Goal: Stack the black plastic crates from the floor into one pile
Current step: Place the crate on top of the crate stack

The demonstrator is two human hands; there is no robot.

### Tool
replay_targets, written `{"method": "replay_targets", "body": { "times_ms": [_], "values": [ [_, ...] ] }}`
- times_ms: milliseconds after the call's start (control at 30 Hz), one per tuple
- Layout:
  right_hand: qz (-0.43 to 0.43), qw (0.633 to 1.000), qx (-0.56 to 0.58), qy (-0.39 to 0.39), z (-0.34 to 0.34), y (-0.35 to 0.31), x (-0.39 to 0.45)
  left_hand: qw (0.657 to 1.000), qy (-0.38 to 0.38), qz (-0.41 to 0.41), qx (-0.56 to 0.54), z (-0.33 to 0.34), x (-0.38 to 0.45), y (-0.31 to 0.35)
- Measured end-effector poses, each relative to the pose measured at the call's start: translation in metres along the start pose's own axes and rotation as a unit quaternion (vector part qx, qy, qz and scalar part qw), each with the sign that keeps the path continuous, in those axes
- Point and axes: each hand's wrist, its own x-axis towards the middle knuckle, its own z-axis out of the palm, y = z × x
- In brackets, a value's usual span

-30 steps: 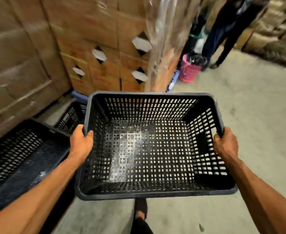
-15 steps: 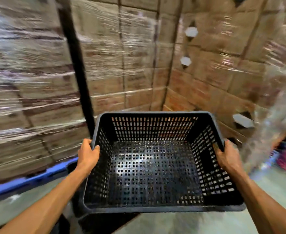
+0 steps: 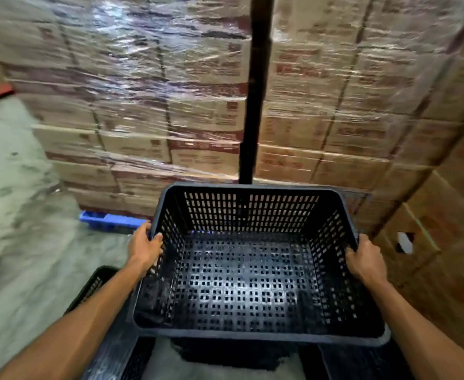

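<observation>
Left hand (image 3: 145, 248) and right hand (image 3: 366, 260) clamp side rims of perforated black crate (image 3: 248, 272), held above another crate (image 3: 107, 325) near-left. Shrink-wrapped cartons (image 3: 143, 105) close beyond; bare concrete floor (image 3: 14, 229) left.

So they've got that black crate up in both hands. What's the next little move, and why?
Probably lower it down and slightly left, onto the other crate below. The left hand and right hand grip opposite rims of the held crate, which hangs level and empty in the air. The lower crate shows only at its left, so the two seem not quite lined up yet.
</observation>
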Motion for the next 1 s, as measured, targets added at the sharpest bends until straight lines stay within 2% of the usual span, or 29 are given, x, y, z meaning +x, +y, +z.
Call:
{"method": "replay_targets", "body": {
  "times_ms": [200, 467, 700, 900, 1000],
  "values": [
    [-0.020, 0.999, -0.016, -0.041, 0.019, -0.023, 0.029, 0.998, 0.044, -0.035, 0.014, -0.004, 0.007, -0.021],
    [-0.018, 0.999, -0.017, -0.038, 0.029, -0.030, 0.041, 0.999, 0.008, -0.045, 0.028, 0.014, 0.038, -0.024],
    [0.010, 0.999, 0.004, -0.035, 0.040, -0.027, 0.049, 0.995, -0.057, -0.057, 0.055, 0.032, 0.051, -0.030],
    [0.052, 0.994, 0.033, -0.086, 0.083, -0.034, 0.038, 0.993, -0.041, -0.066, 0.084, 0.011, 0.072, -0.045],
    [0.049, 0.994, 0.054, -0.087, 0.099, -0.042, 0.032, 0.993, -0.021, -0.066, 0.100, -0.002, 0.082, -0.054]
  ]
}}
